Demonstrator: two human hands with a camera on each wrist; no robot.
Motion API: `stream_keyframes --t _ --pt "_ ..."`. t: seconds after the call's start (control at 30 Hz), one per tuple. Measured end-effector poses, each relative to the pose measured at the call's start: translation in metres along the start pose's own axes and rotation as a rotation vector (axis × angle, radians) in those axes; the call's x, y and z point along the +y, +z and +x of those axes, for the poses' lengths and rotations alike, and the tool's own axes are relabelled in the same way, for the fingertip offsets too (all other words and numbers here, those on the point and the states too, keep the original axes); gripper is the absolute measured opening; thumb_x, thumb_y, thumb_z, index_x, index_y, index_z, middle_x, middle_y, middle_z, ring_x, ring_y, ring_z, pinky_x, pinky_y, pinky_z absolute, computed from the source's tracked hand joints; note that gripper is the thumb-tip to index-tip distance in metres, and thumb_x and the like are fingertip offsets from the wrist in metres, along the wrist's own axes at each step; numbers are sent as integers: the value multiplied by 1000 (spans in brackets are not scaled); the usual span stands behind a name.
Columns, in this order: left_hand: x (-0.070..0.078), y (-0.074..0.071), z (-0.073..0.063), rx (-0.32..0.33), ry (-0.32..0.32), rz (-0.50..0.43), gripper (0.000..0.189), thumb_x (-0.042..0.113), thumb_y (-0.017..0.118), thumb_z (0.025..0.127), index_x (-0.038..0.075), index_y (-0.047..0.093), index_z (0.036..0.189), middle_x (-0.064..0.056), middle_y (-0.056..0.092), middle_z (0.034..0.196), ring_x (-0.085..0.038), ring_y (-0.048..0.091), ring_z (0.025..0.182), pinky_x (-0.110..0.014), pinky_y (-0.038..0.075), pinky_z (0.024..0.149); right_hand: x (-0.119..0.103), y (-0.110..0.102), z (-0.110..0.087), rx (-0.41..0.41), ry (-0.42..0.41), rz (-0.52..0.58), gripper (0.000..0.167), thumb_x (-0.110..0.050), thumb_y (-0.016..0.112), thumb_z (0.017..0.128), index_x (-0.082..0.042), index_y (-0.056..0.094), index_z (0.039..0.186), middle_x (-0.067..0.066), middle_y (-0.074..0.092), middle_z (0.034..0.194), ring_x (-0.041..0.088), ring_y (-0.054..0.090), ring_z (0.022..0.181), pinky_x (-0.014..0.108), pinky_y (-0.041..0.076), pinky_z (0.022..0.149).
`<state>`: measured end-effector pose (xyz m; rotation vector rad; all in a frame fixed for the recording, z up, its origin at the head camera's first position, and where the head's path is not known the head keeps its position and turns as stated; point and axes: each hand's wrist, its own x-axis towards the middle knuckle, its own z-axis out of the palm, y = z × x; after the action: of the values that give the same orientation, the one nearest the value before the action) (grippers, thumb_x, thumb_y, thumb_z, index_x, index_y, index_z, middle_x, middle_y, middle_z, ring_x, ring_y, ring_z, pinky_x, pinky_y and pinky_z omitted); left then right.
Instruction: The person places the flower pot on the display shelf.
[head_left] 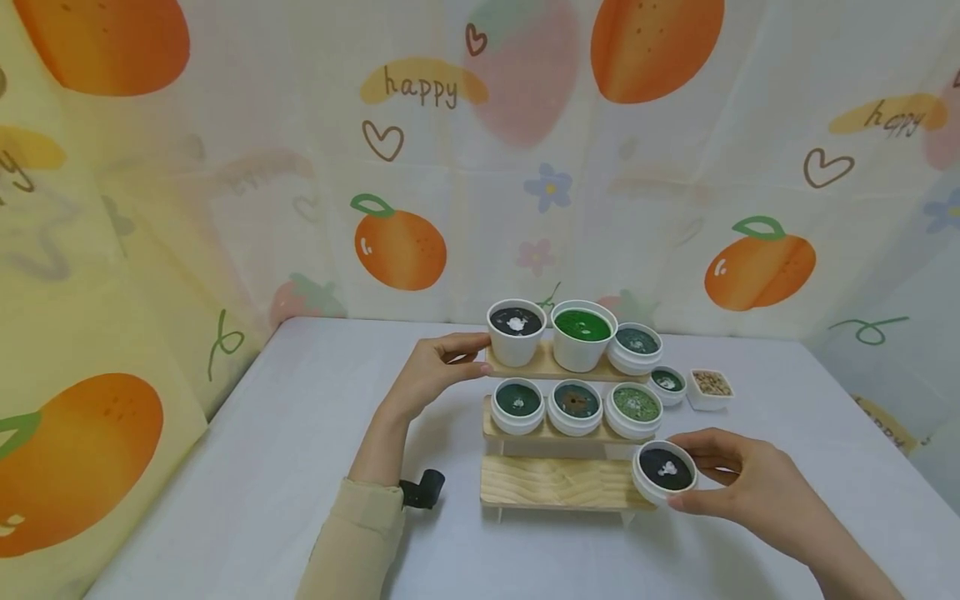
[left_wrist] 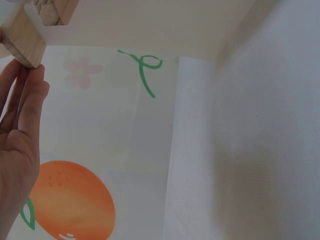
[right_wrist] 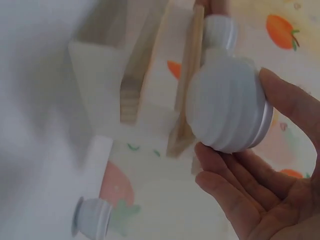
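Note:
In the head view a three-tier wooden display stand [head_left: 564,483] has white supports. My right hand [head_left: 738,479] grips a small white cup [head_left: 651,483] of dark filling with a pale fleck on top, by the right end of the lowest tier. The right wrist view shows thumb and fingers on opposite sides of that ridged cup [right_wrist: 227,105]. My left hand [head_left: 438,371] pinches the left end of the top board [head_left: 551,360]; in the left wrist view its fingertips touch the wooden end [left_wrist: 25,42]. Three small cups, one with green crumbs [head_left: 637,403], sit on the middle tier.
On the top tier stand a tall dark-filled cup [head_left: 517,332], a tall green-filled cup [head_left: 583,335] and a lower cup [head_left: 636,348]. A small cup [head_left: 667,385] and a square dish of tan bits [head_left: 711,388] are right of the stand, on the white tablecloth [head_left: 247,467]. Printed cloth hangs behind.

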<state>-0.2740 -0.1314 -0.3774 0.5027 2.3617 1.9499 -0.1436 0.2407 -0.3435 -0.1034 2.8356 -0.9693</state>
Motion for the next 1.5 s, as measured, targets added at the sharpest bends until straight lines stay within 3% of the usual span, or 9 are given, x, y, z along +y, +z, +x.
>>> stream_keyframes --t 0.4,0.63,0.8,1.27,1.5 --pt "1 1 0 0 -2 -2 44 14 80 82 10 69 125 -8 68 132 -24 60 129 -26 51 111 -33 39 -1 45 -109 139 61 -39 91 65 -22 68 118 -4 72 117 20 69 112 31 61 95" --pt "0 0 0 -2 -5 -3 45 14 79 82 9 69 125 -9 67 132 -29 58 131 -27 51 111 -49 64 -1 73 -161 185 57 -39 92 61 -28 69 112 -11 73 109 6 67 106 17 59 92" --pt "-1 -1 0 4 -11 11 45 14 80 82 9 69 125 -8 67 132 -30 59 131 -27 51 111 -60 79 2 91 -218 238 56 -35 93 60 -27 70 111 -12 74 103 -2 66 99 16 58 91" --pt "2 2 -1 11 -4 -3 43 11 79 82 8 69 124 -9 68 130 -24 61 128 -27 51 111 -72 103 14 98 -286 217 55 -30 94 58 -26 72 109 -11 75 103 -1 66 94 19 59 85" --pt "1 0 0 8 -7 11 44 13 79 82 10 69 125 -8 68 131 -23 61 128 -27 51 111 -77 110 19 73 -281 250 55 -29 93 60 -26 71 110 -10 75 106 4 68 98 18 58 87"
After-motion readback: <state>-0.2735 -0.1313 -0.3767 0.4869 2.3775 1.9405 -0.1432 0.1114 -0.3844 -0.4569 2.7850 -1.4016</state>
